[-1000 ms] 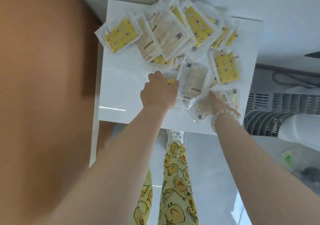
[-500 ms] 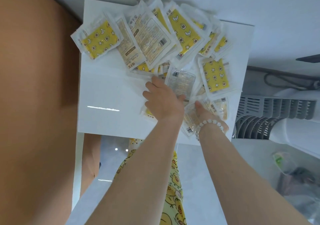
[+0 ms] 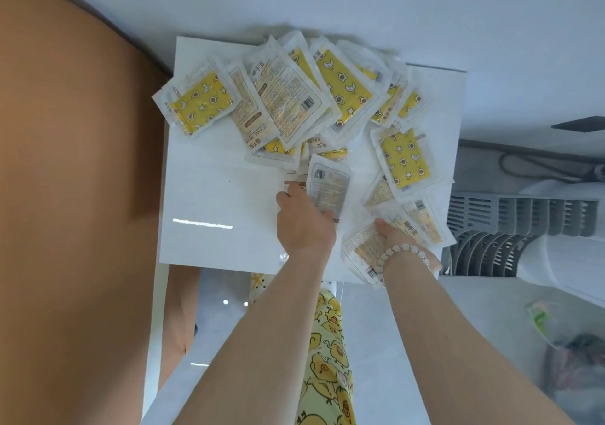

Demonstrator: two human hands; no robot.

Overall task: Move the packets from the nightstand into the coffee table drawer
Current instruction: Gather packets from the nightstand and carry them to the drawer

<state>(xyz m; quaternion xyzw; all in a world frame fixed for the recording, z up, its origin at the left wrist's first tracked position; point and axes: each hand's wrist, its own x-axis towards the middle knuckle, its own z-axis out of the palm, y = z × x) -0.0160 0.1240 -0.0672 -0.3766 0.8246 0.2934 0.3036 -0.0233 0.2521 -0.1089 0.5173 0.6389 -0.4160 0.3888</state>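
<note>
Yellow-patterned & clear plastic packets [image 3: 343, 90] heaped at 12 o'clock on glossy white square desk [image 3: 209, 195] (nightstand). L hand [image 3: 304, 224]: grip curled on clear printed-back packet [image 3: 329, 185], prob. to drag it toward 6. R hand [image 3: 404, 244], w/ white bead bracelet [image 3: 397, 252]: grip pinches flat packet stack [image 3: 361, 247] at 5 o'clock, overhanging edge, prob. building handful for one trip. Drawer not in view.

white desk [image 3: 209, 195]; clear packets [image 3: 203, 103] with yellow inserts printed with stars, moons and flowers, some showing beige printed backs; pale yellow trousers [image 3: 327, 359] with chicks; white bead bracelet [image 3: 404, 249]; grey fan [image 3: 510, 228].
</note>
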